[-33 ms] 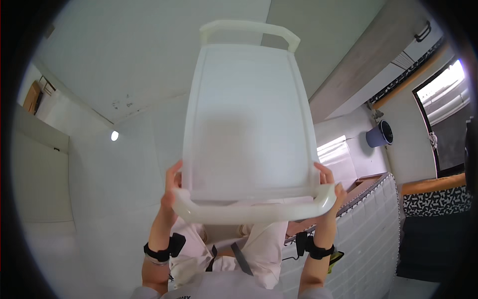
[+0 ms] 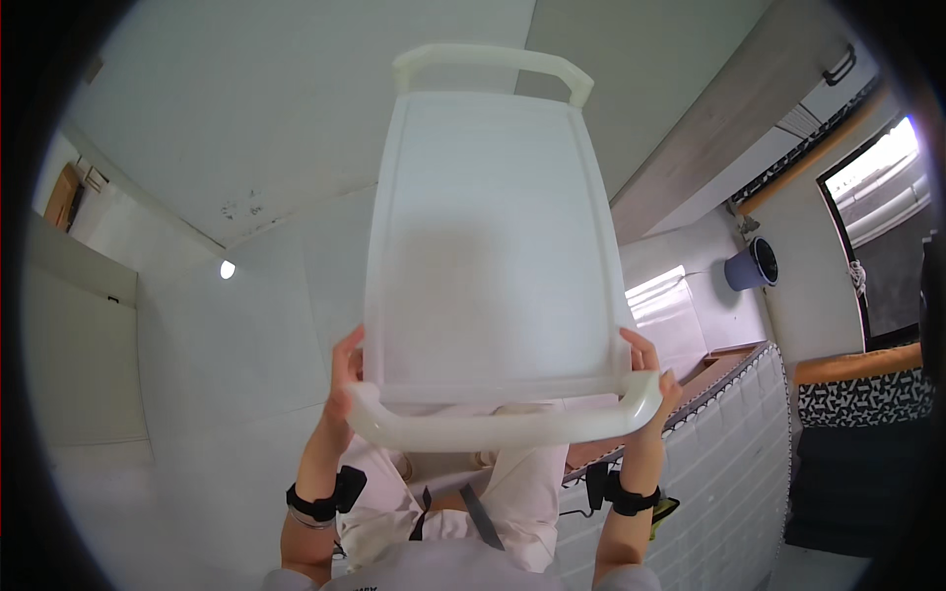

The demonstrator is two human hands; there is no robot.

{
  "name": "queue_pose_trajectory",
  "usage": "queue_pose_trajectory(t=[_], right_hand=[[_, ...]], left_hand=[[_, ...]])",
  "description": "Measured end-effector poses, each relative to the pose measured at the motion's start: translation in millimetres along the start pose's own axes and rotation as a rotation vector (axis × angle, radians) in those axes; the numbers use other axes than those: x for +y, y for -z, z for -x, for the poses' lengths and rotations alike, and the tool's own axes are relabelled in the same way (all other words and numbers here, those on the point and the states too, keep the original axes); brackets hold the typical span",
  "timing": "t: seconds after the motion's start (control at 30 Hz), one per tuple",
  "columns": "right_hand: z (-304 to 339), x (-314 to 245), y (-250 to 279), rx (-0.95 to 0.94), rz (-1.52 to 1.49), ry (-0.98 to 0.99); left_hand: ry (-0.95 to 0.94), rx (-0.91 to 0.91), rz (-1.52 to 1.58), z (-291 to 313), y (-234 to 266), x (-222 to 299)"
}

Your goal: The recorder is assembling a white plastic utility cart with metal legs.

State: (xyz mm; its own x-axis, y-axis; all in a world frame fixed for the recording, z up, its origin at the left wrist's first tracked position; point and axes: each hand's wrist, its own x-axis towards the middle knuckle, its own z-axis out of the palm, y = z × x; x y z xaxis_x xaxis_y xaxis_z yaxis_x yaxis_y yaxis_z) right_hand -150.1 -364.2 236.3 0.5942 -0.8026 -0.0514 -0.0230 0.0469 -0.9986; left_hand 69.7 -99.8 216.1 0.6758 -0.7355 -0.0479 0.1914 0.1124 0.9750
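Note:
A large white plastic tray (image 2: 493, 236) with a raised rim and a looped handle at each end is held up before me. Its far handle (image 2: 493, 54) points away, and the near handle (image 2: 503, 429) curves across above my lap. My left hand (image 2: 345, 374) grips the near left corner, fingers along the outer side. At the near right corner, my right hand (image 2: 650, 369) holds the tray where rim and handle meet. Part of each hand is hidden behind the tray. Black straps with small boxes sit on both forearms.
To the right stands a bed or padded couch with a grey quilted cover (image 2: 729, 473). A blue-grey bucket (image 2: 751, 264) is on the floor beyond it, near a window (image 2: 877, 187). A cabinet (image 2: 84, 345) is at the left; a pale wall rises ahead.
The tray and both hands sit slightly lower in the picture than before. The grip looks the same.

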Motion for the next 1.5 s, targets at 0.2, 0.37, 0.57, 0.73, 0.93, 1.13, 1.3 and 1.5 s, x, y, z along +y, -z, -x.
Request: queue_pose_trajectory(t=[0.2, 0.37, 0.57, 0.73, 0.93, 1.13, 1.3, 1.5], right_hand=[[-13.8, -4.0, 0.7, -0.109, -0.194, -0.141], [-43.3, -10.9, 3.9, 0.022, 0.084, -0.574], [-71.9, -42.6, -31.1, -0.067, 0.75, -0.536], [-68.5, -51.6, -31.9, -0.03, 0.788, -0.478], [-67.9, -65.5, -32.2, -0.083, 0.867, -0.483], [-72.9, -60.3, -32.1, -0.048, 0.919, -0.451], [-74.4, -63.7, -45.6, -0.045, 0.964, -0.428], [-65.1, -61.7, -70.3, -0.033, 0.985, -0.46]], left_hand=[[0.25, -0.059, 0.025, -21.2, -5.3, 17.8], [0.59, 0.202, -0.088, -36.8, 3.4, -8.8], [0.606, 0.529, -0.242, -60.6, -3.4, -2.2], [0.576, 0.627, -0.35, -58.6, -8.0, 1.2], [0.521, 0.698, -0.418, -54.3, -10.0, -2.1], [0.631, 0.592, -0.564, -65.2, -16.8, 20.9], [0.545, 0.575, -0.6, -68.8, -5.7, 18.2], [0.534, 0.525, -0.618, -86.2, 21.4, 32.7]])
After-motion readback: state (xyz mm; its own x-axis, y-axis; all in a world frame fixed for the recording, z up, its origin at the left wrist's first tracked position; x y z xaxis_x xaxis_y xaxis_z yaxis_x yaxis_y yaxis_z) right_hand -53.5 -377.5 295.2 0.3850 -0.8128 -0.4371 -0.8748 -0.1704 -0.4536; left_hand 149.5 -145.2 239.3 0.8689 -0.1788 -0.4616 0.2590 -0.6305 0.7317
